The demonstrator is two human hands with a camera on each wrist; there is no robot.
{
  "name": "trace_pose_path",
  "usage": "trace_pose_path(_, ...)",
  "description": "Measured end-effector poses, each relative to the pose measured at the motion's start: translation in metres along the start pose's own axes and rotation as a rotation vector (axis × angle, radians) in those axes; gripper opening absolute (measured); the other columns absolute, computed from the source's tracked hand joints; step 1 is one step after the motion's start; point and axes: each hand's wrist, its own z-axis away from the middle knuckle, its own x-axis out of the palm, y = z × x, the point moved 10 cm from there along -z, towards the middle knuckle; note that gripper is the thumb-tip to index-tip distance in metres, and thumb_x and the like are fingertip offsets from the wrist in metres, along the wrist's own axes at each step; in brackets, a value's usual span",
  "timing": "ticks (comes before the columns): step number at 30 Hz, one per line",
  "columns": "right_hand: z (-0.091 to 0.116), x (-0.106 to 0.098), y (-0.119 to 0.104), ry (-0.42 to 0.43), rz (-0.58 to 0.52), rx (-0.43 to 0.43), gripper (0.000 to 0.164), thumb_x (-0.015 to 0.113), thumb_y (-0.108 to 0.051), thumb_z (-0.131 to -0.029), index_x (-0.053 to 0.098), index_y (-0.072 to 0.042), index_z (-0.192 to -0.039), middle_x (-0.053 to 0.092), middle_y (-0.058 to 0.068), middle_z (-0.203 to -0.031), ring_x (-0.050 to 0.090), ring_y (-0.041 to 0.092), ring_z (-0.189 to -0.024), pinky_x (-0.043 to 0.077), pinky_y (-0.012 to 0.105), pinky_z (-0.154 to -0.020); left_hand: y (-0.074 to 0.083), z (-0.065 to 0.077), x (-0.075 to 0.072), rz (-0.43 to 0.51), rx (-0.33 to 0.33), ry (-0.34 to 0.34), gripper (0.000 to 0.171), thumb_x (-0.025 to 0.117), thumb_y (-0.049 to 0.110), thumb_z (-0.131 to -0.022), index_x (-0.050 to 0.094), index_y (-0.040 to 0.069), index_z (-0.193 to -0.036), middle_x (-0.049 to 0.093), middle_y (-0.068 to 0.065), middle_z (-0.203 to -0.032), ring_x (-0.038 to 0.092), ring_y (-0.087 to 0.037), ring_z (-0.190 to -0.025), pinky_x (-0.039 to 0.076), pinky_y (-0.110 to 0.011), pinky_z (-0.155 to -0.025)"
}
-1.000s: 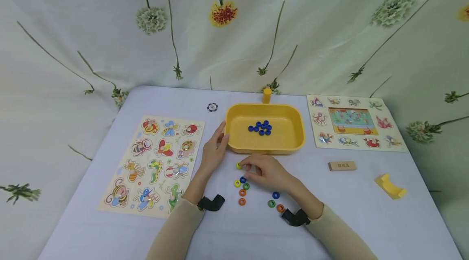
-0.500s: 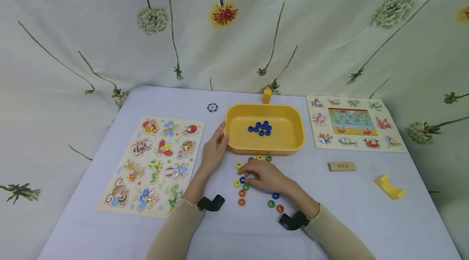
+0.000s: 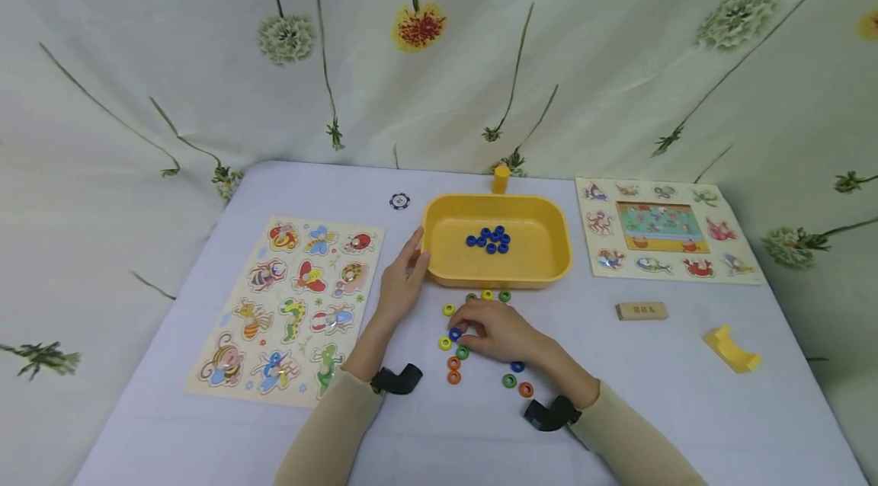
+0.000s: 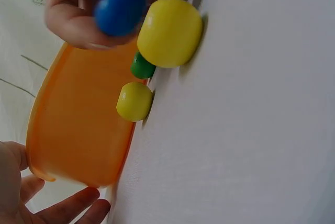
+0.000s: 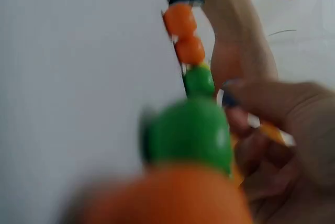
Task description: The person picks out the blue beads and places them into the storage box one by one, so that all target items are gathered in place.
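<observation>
My right hand (image 3: 499,329) is over the loose beads in front of the yellow tray (image 3: 538,246). Its thumb and finger pinch a blue bead (image 4: 120,12), seen close up in the left wrist view. A yellow bead (image 4: 170,33) sits right beside that one on the cloth. My left hand (image 3: 401,286) rests against the tray's left side, its fingers extended along the wall. Inside the tray lies a cluster of several blue beads (image 3: 495,235). Green and orange beads (image 3: 454,377) are scattered nearer the body, and a few more lie along the tray's front wall.
An insect picture board (image 3: 284,311) lies at the left, a sea-animal board (image 3: 661,227) at the back right. A wooden block (image 3: 641,311) and a yellow arch piece (image 3: 731,349) are on the right. Behind the tray stand a yellow cylinder (image 3: 501,180) and a poker chip (image 3: 400,201).
My right hand has drawn back slightly from the upper yellow bead, and its fingertips have come together on the blue bead. The left hand stays at the tray.
</observation>
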Motion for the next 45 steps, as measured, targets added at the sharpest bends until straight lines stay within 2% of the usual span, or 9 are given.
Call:
trace_pose_path(3,0.001,-0.023,-0.007,0.053,-0.059,-0.011,0.021,0.065,-0.026,-0.08,0.062,-0.023,-0.1,0.053,-0.015,-0.081,0.042,0.003,-0.056,0.036,0.018,-0.051,0.0,0.0,0.001,-0.005,-0.001,-0.004,0.047,0.04,0.041,-0.091,0.026,0.043,-0.136,0.056,-0.007,-0.114,0.051,-0.02,-0.102,0.04,-0.04,-0.086)
trace_pose_path(7,-0.005,-0.071,-0.008,0.18,-0.083,-0.048,0.017,0.066,-0.021,-0.079,0.062,-0.021,-0.096,0.054,-0.012,-0.078,0.043,0.006,-0.056,0.037,0.02,-0.05,-0.001,-0.001,0.0,-0.01,-0.006,0.007,0.046,0.041,0.041,-0.091,0.026,0.045,-0.135,0.056,-0.006,-0.112,0.051,-0.02,-0.1,0.04,-0.039,-0.086)
trace_pose_path(12,-0.022,-0.109,0.024,0.282,-0.023,0.023,0.014,0.067,-0.016,-0.078,0.062,-0.016,-0.091,0.056,-0.007,-0.077,0.044,0.012,-0.057,0.036,0.022,-0.05,-0.001,-0.001,0.0,-0.007,-0.001,0.003,0.047,0.04,0.041,-0.091,0.026,0.043,-0.136,0.056,-0.006,-0.111,0.051,-0.019,-0.099,0.04,-0.039,-0.086)
trace_pose_path(17,-0.039,-0.103,0.06,0.198,0.041,0.176,0.015,0.067,-0.021,-0.078,0.061,-0.015,-0.09,0.055,-0.005,-0.075,0.047,0.014,-0.063,0.04,0.024,-0.058,-0.001,-0.001,0.001,-0.003,0.01,0.001,0.047,0.04,0.042,-0.091,0.027,0.042,-0.136,0.056,-0.006,-0.109,0.052,-0.019,-0.097,0.041,-0.038,-0.084)
trace_pose_path(21,-0.052,-0.089,0.074,0.112,0.079,0.26,0.015,0.066,-0.024,-0.079,0.06,-0.017,-0.09,0.056,-0.005,-0.074,0.05,0.012,-0.069,0.042,0.026,-0.064,-0.001,0.0,0.001,-0.002,0.008,0.007,0.046,0.041,0.041,-0.091,0.027,0.044,-0.135,0.056,-0.006,-0.109,0.052,-0.019,-0.097,0.042,-0.037,-0.082)
trace_pose_path(30,-0.065,-0.081,0.076,0.088,0.192,0.251,0.015,0.066,-0.019,-0.078,0.063,-0.011,-0.09,0.053,-0.005,-0.065,0.048,0.011,-0.061,0.039,0.025,-0.058,0.003,-0.001,-0.002,-0.018,0.055,0.028,0.047,0.042,0.036,-0.092,0.031,0.034,-0.137,0.059,-0.009,-0.106,0.055,-0.021,-0.097,0.041,-0.04,-0.085)
trace_pose_path(34,-0.05,-0.092,0.074,0.165,0.151,0.259,0.019,0.066,-0.022,-0.078,0.065,-0.013,-0.095,0.054,-0.006,-0.068,0.048,0.011,-0.064,0.039,0.026,-0.061,0.003,-0.001,0.002,-0.015,0.047,0.014,0.047,0.041,0.037,-0.092,0.03,0.036,-0.137,0.058,-0.007,-0.107,0.054,-0.02,-0.097,0.041,-0.038,-0.083)
trace_pose_path(39,-0.014,-0.113,0.054,0.337,0.042,0.143,0.02,0.067,-0.021,-0.078,0.066,-0.011,-0.095,0.056,-0.006,-0.073,0.045,0.012,-0.061,0.038,0.024,-0.055,0.004,-0.002,0.005,-0.011,0.04,0.002,0.047,0.041,0.039,-0.092,0.028,0.038,-0.137,0.058,-0.007,-0.108,0.053,-0.02,-0.098,0.041,-0.038,-0.084)
trace_pose_path(45,0.039,-0.111,0.022,0.352,-0.106,0.072,0.021,0.067,-0.017,-0.078,0.065,-0.011,-0.098,0.056,-0.007,-0.077,0.041,0.01,-0.054,0.034,0.02,-0.048,0.0,-0.002,0.002,-0.003,0.007,0.007,0.045,0.041,0.039,-0.092,0.028,0.043,-0.135,0.057,-0.006,-0.108,0.052,-0.02,-0.096,0.04,-0.038,-0.085)
